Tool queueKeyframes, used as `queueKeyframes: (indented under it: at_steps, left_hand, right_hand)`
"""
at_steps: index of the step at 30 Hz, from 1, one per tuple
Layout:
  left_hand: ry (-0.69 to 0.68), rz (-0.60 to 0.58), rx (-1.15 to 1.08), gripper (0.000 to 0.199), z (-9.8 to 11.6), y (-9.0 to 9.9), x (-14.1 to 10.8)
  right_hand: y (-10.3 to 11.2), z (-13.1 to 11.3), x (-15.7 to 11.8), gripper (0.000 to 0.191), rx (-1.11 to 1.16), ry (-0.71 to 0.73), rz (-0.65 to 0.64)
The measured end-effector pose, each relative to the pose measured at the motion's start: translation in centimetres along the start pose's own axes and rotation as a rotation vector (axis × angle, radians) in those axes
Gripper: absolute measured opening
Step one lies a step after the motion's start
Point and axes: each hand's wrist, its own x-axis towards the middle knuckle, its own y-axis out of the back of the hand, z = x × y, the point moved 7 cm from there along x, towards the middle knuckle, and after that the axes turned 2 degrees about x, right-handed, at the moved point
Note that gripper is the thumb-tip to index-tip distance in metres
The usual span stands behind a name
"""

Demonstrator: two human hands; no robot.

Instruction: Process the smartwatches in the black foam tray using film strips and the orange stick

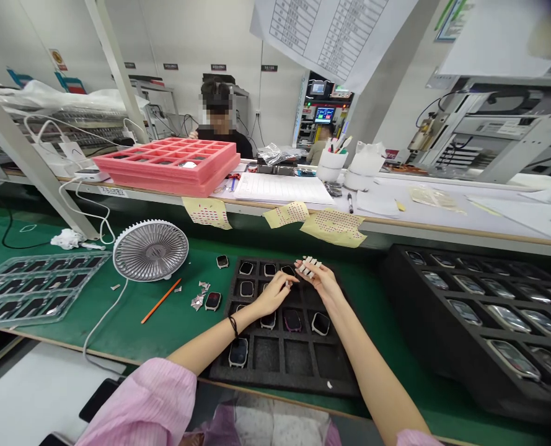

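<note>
At upper centre, a seated person's face (217,113) is pixelated. The hanging printed sheet (326,37) is cut by the top edge, its characters too small to read. The left hand (271,297) partly hides watches beneath.

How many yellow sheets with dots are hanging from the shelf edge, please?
3: the left sheet, below the pink foam tray; the middle sheet and right sheet, close together, further right.

White fan (151,251) on the green bench (131,303), orange stick (161,301) just beside it. Shelf (387,217) above: stacked pink foam trays (173,176), white cup (331,166) of pens, black marker (350,203). Yellow dotted sheets (333,228) hang off its edge. Beyond, a dark-clothed person (218,121); overhead, a printed sheet (331,37), tilted.
</note>
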Motion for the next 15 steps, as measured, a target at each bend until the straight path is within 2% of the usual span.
queueKeyframes:
  at_steps: [4,11,15]
  left_hand:
    - [-0.047,-0.004,0.163,0.027,0.3,-1.1,0.6]
    - [-0.036,-0.037,0.184,0.031,-0.7,-3.1,1.3]
    - [-0.033,-0.058,0.177,0.047,-0.3,-3.5,1.6]
  right_hand:
    - [0.4,-1.0,-0.5,0.037,-0.004,0.029,0.006]
    - [2.8,-1.8,-2.6,0.041,-0.088,0.013,0.022]
    - [3.8,-1.7,-3.2,0.037,-0.144,-0.037,-0.007]
